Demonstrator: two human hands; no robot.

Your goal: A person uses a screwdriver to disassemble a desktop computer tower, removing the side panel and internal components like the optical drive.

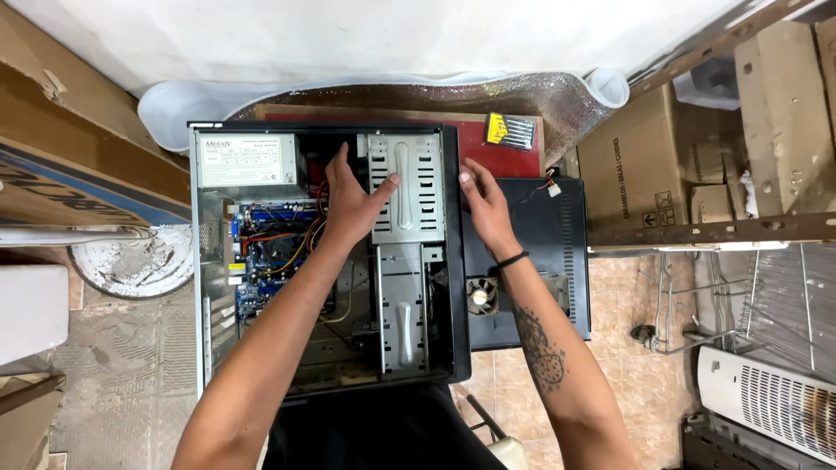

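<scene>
An open desktop computer case lies on its side below me. Inside are a grey power supply at the top left, a blue motherboard with coloured cables, and a metal drive cage on the right. My left hand is inside the case, fingers spread, thumb against the left side of the drive cage. My right hand rests on the case's right outer edge beside the cage. Neither hand holds anything.
The black side panel with a small fan lies right of the case. A yellow-and-black screwdriver set sits on a red board behind it. Cardboard boxes stand right and left, a white bucket lid at left, a white heater lower right.
</scene>
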